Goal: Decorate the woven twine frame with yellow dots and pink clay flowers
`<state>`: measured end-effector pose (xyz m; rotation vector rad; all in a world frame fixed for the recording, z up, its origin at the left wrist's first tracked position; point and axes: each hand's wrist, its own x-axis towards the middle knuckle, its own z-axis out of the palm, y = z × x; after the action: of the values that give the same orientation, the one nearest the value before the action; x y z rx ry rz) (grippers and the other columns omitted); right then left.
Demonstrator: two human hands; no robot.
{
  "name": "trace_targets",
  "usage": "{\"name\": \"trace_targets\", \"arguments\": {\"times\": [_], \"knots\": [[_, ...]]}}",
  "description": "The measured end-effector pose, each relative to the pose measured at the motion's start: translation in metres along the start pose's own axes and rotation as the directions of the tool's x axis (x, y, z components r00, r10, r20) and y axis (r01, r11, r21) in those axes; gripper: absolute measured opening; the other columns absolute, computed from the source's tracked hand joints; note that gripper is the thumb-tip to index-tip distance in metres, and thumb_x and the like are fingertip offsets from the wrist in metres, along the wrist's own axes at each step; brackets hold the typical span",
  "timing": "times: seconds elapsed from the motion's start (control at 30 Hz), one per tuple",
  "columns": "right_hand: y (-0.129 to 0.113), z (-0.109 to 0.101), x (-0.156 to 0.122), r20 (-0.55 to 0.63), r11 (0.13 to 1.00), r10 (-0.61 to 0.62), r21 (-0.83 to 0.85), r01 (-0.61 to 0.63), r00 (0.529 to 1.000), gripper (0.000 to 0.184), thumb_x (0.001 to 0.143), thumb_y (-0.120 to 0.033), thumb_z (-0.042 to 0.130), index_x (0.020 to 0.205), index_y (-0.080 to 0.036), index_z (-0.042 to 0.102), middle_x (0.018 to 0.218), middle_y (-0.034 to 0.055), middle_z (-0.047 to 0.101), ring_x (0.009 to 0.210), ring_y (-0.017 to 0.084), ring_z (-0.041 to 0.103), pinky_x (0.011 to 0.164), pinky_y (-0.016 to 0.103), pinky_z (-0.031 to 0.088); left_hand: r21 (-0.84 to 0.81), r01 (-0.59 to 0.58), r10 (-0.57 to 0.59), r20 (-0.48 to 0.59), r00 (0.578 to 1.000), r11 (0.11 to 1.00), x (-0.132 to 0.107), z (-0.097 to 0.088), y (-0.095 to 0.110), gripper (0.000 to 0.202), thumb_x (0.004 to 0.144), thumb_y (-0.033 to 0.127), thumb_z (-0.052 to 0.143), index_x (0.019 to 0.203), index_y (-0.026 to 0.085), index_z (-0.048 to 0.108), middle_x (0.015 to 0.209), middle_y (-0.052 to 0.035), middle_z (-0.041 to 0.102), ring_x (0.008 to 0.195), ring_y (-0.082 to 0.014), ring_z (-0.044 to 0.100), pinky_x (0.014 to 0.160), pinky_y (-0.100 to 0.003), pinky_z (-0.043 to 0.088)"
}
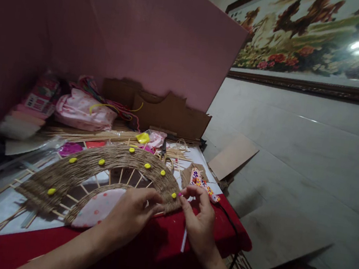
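A woven twine arch (pixel 94 168) with wooden stick spokes lies on the table, dotted with several yellow beads (pixel 51 191). A pink dotted fabric half-disc (pixel 97 207) fills its centre. My left hand (pixel 132 217) rests on the arch's right end, fingers curled against the weave. My right hand (pixel 199 217) pinches a tiny pink bead (pixel 179 194) at the arch's right tip, beside a yellow bead (pixel 174 195). Under my right hand lies a tool with a floral-patterned handle (pixel 202 183) and a black cord.
A red cloth (pixel 163 248) covers the table's near edge. Bundled bamboo sticks (pixel 92 135), pink fabric (pixel 82 110), scissors (pixel 163 149) and cardboard pieces (pixel 169 115) crowd the back. A pink board (pixel 131 25) stands behind. Cardboard sheets (pixel 233 157) lie on the floor at right.
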<state>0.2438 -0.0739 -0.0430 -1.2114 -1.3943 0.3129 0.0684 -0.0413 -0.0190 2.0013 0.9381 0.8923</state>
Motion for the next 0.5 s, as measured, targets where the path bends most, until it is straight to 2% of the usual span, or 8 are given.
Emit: {"name": "trace_targets", "arguments": {"times": [0.03, 0.1, 0.17, 0.23, 0.3, 0.4, 0.5], "knots": [[0.005, -0.003, 0.004, 0.031, 0.999, -0.022, -0.048, 0.024, 0.999, 0.018, 0.082, -0.017, 0.056, 0.100, -0.020, 0.052, 0.087, 0.0035, 0.061, 0.078, 0.016, 0.059, 0.065, 0.026, 0.048, 0.173, -0.080, 0.082, -0.008, 0.997, 0.982, -0.001, 0.001, -0.002, 0.014, 0.081, 0.019, 0.051, 0.081, 0.017, 0.065, 0.072, -0.0046, 0.064, 0.061, -0.0145, 0.053, 0.055, -0.024, 0.034], [0.015, -0.007, 0.011, 0.101, 0.991, -0.042, -0.122, 0.054, 0.994, 0.019, 0.082, -0.015, 0.055, 0.101, -0.020, 0.053, 0.087, 0.0040, 0.062, 0.080, 0.017, 0.059, 0.068, 0.028, 0.048, 0.473, -0.209, 0.213, 0.046, 0.976, 0.856, -0.004, 0.003, -0.005, 0.020, 0.081, 0.011, 0.044, 0.082, 0.016, 0.064, 0.075, -0.0064, 0.063, 0.058, -0.0150, 0.053, 0.052, -0.026, 0.031], [0.020, -0.008, 0.014, 0.145, 0.980, -0.059, -0.182, 0.086, 0.988, 0.021, 0.082, -0.014, 0.054, 0.102, -0.019, 0.053, 0.087, 0.0044, 0.062, 0.080, 0.018, 0.060, 0.070, 0.029, 0.047, 0.644, -0.284, 0.267, 0.127, 0.955, 0.710, -0.006, 0.005, -0.006, 0.023, 0.081, 0.007, 0.040, 0.081, 0.016, 0.062, 0.076, -0.0070, 0.062, 0.053, -0.0147, 0.050, 0.047, -0.026, 0.026], [0.023, -0.008, 0.015, 0.164, 0.967, -0.074, -0.229, 0.111, 0.984, 0.022, 0.081, -0.013, 0.054, 0.102, -0.019, 0.054, 0.086, 0.0045, 0.062, 0.080, 0.018, 0.059, 0.070, 0.030, 0.047, 0.725, -0.310, 0.278, 0.168, 0.946, 0.616, -0.007, 0.007, -0.006, 0.023, 0.082, 0.007, 0.039, 0.080, 0.016, 0.060, 0.076, -0.0068, 0.060, 0.050, -0.0147, 0.049, 0.044, -0.027, 0.024], [0.023, -0.008, 0.015, 0.177, 0.955, -0.091, -0.263, 0.136, 0.980, 0.023, 0.081, -0.012, 0.054, 0.102, -0.019, 0.054, 0.086, 0.0044, 0.063, 0.079, 0.019, 0.059, 0.070, 0.030, 0.046, 0.773, -0.294, 0.266, 0.168, 0.949, 0.562, -0.007, 0.007, -0.006, 0.022, 0.083, 0.009, 0.038, 0.081, 0.016, 0.059, 0.077, -0.0074, 0.060, 0.049, -0.0153, 0.050, 0.043, -0.027, 0.024], [0.022, -0.008, 0.015, 0.197, 0.935, -0.132, -0.301, 0.188, 0.971, 0.024, 0.081, -0.010, 0.052, 0.103, -0.019, 0.053, 0.085, 0.0043, 0.063, 0.080, 0.019, 0.060, 0.073, 0.031, 0.046, 0.805, -0.268, 0.214, 0.178, 0.960, 0.530, -0.006, 0.007, -0.006, 0.023, 0.083, 0.008, 0.038, 0.081, 0.016, 0.059, 0.077, -0.0080, 0.060, 0.051, -0.0164, 0.053, 0.043, -0.027, 0.028], [0.023, -0.009, 0.016, 0.222, 0.918, -0.160, -0.325, 0.228, 0.962, 0.025, 0.082, -0.008, 0.051, 0.104, -0.020, 0.053, 0.085, 0.0040, 0.063, 0.081, 0.019, 0.060, 0.076, 0.031, 0.045, 0.800, -0.269, 0.175, 0.206, 0.963, 0.537, -0.005, 0.008, -0.008, 0.023, 0.081, 0.006, 0.037, 0.082, 0.015, 0.058, 0.075, -0.0081, 0.061, 0.055, -0.0176, 0.056, 0.046, -0.027, 0.033]]}}
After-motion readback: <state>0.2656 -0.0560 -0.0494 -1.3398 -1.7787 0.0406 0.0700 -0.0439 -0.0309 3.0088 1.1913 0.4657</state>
